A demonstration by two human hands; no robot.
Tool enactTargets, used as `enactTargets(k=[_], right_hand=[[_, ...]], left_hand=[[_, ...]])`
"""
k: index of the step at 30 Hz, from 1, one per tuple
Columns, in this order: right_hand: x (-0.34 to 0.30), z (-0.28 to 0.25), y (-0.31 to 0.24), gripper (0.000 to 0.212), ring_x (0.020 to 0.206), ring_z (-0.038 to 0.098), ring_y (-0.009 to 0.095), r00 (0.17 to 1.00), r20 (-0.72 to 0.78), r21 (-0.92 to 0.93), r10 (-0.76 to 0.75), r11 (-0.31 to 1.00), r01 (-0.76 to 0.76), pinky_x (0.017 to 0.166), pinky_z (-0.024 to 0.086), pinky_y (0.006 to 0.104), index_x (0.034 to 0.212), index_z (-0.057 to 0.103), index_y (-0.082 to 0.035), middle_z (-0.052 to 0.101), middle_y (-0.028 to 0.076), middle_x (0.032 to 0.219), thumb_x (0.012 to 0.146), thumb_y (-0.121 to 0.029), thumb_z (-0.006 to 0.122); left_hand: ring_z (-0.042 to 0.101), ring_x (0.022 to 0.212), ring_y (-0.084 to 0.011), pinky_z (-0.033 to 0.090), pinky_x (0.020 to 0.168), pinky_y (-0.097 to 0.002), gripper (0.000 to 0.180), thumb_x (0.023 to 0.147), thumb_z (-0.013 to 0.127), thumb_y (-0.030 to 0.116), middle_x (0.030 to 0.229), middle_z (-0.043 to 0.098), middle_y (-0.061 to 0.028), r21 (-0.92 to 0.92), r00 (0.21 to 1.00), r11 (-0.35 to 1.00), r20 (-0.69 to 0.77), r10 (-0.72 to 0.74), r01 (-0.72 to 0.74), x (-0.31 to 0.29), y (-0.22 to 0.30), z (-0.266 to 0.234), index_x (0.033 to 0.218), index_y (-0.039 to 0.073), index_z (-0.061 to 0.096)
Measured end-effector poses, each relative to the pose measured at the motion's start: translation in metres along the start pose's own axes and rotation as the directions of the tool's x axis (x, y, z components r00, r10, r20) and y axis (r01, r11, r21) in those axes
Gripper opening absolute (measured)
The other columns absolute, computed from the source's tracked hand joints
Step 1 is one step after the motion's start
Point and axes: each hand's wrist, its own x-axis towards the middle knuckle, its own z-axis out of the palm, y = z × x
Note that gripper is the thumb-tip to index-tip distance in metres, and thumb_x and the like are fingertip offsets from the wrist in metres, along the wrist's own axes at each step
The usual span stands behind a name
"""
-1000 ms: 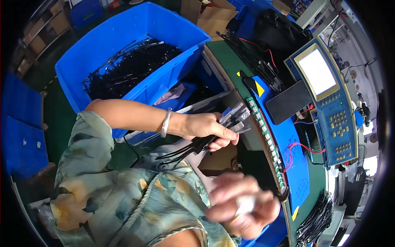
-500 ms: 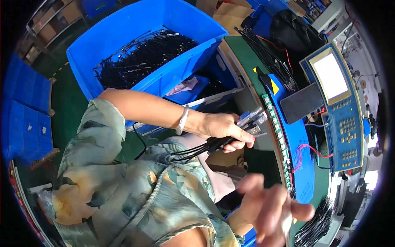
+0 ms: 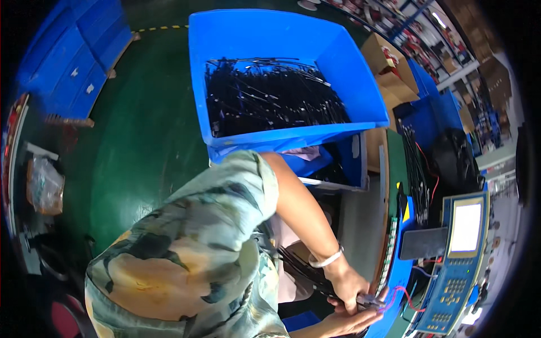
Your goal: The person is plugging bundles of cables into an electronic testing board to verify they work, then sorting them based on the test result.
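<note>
Cables (image 3: 301,266) are bunched in the left hand (image 3: 347,286), which is closed round them near the silver plug ends (image 3: 371,302). Right hand (image 3: 352,322) sits just underneath, fingers together; can't tell if it's pinching anything. Looks to me like those ends are being sorted between both hands, so the next move calls for a snug left grip. Green-and-white strip (image 3: 389,253) nearby, then the tester box (image 3: 451,276); blue tub (image 3: 265,39) of cables beyond.

The cable-filled blue bin (image 3: 259,36), keypad instrument (image 3: 459,262) and green floor (image 3: 152,112) show a workshop.
</note>
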Motion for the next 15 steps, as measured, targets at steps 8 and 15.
enactTargets(k=[8,15], right_hand=[[-0.013,-0.008,0.006,0.008,0.074,0.054,0.020,0.992,-0.119,-0.102,0.037,0.994,-0.049,0.064,0.043,0.0297,0.080,0.055,0.002,0.056,0.011,0.078,0.075,-0.005,0.055],[-0.006,-0.025,0.045,0.029,0.086,0.054,0.023,0.967,-0.245,0.212,0.073,0.977,-0.020,0.073,0.045,0.0304,0.103,0.049,0.006,0.052,0.018,0.103,0.082,-0.014,0.050]], left_hand=[[0.051,0.041,-0.0157,0.041,0.033,-0.0262,0.004,0.064,0.055,-0.001,0.054,0.056,-0.0116,-0.176,0.986,0.983,-0.169,0.012,-0.042,0.015,-0.046,0.008,0.068,-0.004,0.055],[0.057,0.056,-0.0130,0.045,0.054,-0.0238,0.022,0.079,0.051,0.019,0.063,0.060,-0.0048,-0.009,0.775,0.948,-0.579,0.254,-0.317,0.022,-0.081,0.007,0.067,0.003,0.060]])
